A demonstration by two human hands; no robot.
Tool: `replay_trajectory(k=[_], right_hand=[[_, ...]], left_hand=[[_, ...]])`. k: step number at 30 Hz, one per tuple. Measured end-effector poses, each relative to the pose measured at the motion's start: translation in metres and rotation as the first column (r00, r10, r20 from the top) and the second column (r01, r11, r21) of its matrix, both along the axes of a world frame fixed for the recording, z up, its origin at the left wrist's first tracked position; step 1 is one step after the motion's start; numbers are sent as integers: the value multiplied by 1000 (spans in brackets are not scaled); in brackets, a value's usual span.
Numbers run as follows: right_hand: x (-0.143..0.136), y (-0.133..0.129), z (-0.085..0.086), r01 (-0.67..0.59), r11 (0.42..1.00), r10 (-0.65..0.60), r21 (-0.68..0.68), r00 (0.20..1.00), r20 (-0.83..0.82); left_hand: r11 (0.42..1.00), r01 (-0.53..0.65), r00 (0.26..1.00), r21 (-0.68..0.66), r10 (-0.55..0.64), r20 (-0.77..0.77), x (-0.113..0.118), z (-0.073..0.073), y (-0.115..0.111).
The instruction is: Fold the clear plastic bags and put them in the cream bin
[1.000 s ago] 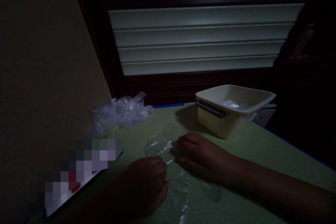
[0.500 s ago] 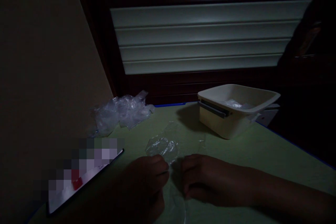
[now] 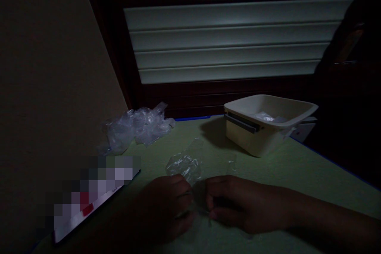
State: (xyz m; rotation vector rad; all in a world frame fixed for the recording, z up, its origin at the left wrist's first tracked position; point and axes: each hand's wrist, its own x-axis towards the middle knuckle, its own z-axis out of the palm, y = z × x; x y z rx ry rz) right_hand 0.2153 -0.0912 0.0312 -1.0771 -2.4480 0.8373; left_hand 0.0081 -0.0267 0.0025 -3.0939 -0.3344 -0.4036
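A clear plastic bag (image 3: 186, 164) lies on the green tabletop, its crinkled film running back from between my hands. My left hand (image 3: 169, 206) has its fingers curled closed on the near part of this film. Facing it from the right, my right hand (image 3: 229, 202) pinches the film between thumb and forefinger. A faint flap of clear film also shows just behind my right knuckles. Dim light and the see-through film hide exactly where each fingertip grips.
A crumpled heap of clear plastic bags (image 3: 138, 127) rests at the back left. At the back right stands a cream bin (image 3: 253, 139) with grey handles and some clear plastic inside. A lit screen (image 3: 98, 206), partly pixelated, lies at left. Behind is a slatted panel (image 3: 226, 43).
My right thumb and forefinger have shifted slightly on the film, and the film below my hands has moved. The bag's far end stands out a little more. Bin and heap stay put.
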Motion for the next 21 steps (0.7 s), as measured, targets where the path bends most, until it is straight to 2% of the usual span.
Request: replay_trajectory(k=[4,8,14,17,21], right_hand=[[-1,-1,0,-27,994,26,107,1000,11],[-1,-2,-4,-52,983,40,178,997,69],[-4,-3,-5,-4,966,-38,258,987,159],[-5,-3,-2,19,969,-56,248,988,143],[-4,-1,-2,114,984,-125,137,990,69]], left_hand=[[998,17,1000,61,-16,-7,2,-5,2],[997,-7,1000,83,8,-15,4,-3,1],[998,-12,1000,58,14,-26,3,-2,-1],[997,-11,999,80,14,-29,4,-4,0],[989,-15,1000,147,12,22,4,-3,-2]])
